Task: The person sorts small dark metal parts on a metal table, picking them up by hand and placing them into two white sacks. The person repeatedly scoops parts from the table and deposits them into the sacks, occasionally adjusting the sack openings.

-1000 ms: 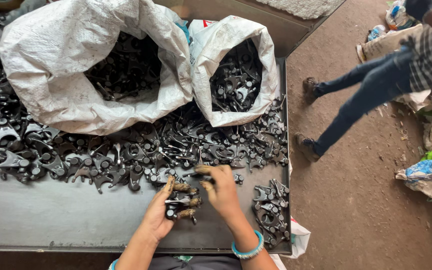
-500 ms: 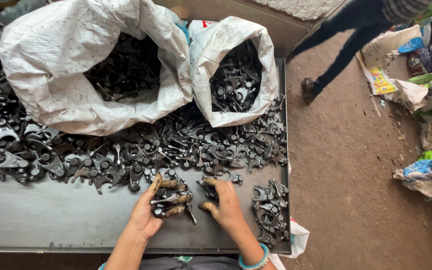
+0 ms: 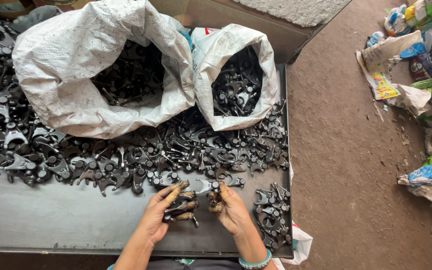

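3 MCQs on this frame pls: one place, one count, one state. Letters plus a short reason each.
1. Where does the small separate heap of dark forked metal parts lie, relative to the right hand?
A. to its right, near the table's edge
B. inside a sack
C. on the dirt floor

2. How many open white woven sacks stand on the dark metal table?
A. one
B. two
C. four

3. What is the left hand doing?
A. resting flat and empty
B. gripping a sack's rim
C. holding several dark metal parts

Answers: 1 A, the heap sits right of that hand by the table's right edge. 2 B, a large and a smaller sack stand side by side. 3 C, its fingers curl around parts.
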